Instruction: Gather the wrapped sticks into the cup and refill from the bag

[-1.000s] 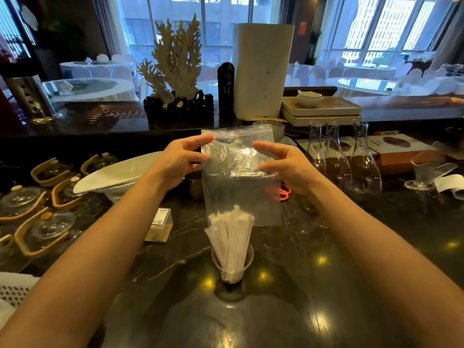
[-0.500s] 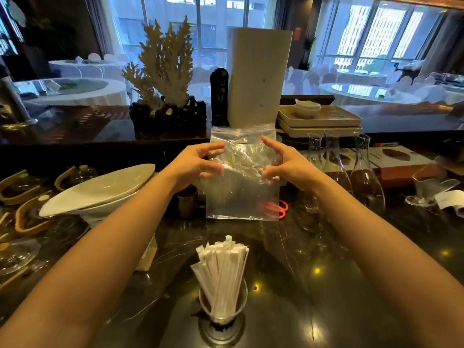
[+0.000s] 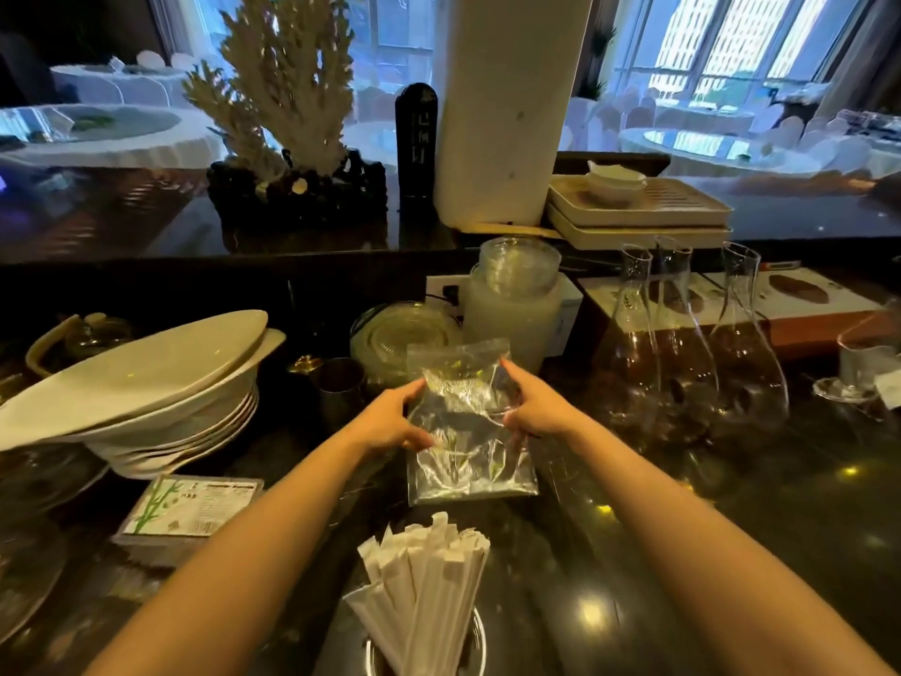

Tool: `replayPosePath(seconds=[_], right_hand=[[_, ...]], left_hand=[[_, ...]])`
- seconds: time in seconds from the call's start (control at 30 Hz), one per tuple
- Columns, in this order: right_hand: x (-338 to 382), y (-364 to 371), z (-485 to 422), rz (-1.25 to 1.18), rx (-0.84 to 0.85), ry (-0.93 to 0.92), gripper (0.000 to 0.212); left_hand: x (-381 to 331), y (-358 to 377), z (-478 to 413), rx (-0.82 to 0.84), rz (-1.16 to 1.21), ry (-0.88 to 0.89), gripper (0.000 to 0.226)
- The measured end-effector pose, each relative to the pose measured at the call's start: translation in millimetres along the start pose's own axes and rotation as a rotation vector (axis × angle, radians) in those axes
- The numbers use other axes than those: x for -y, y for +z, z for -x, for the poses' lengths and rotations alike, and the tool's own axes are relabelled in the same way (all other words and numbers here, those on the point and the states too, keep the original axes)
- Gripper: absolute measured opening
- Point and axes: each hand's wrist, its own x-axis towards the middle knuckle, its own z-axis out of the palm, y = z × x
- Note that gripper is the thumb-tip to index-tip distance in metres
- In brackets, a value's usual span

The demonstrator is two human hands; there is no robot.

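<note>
Two hands on one clear bag [image 3: 468, 426]: left hand [image 3: 392, 422] pinches its left edge, right hand [image 3: 536, 407] pinches its right edge, fingers closed on the plastic. Bag looks empty, hangs crumpled over the dark surface [image 3: 731, 553], bottom edge near or on it; can't tell which. At 6 o'clock from the bag: one cup [image 3: 475, 646], rim only visible, packed with wrapped sticks [image 3: 424, 592], upright, fanned, too many to count. 2 o'clock: three glass carafes [image 3: 692, 344] in a row. 9 o'clock: one stack of white plates [image 3: 146, 392]. 8 o'clock: one flat box [image 3: 190, 507] with bamboo print.
</note>
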Motion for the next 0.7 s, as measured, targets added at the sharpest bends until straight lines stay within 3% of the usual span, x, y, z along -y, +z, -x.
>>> replayPosePath(seconds=[0.2,0.47,0.7], right_hand=[[-39.7,40.7,-30.4,0.089,0.015,0.081,0.09],[-55.7,71.2,-36.5,0.313,-0.037,0.087,0.052],[-49.8,72.2,-25.4,0.507,-0.107,0.024,0.052]], left_hand=[[47.2,14.8,-18.8,0.012,-0.147,-0.153,0.091],[64.5,30.0,-19.3,0.021,-0.421,-0.139,0.074],[59.4,38.5,-13.1,0.048,-0.721,-0.168,0.062]])
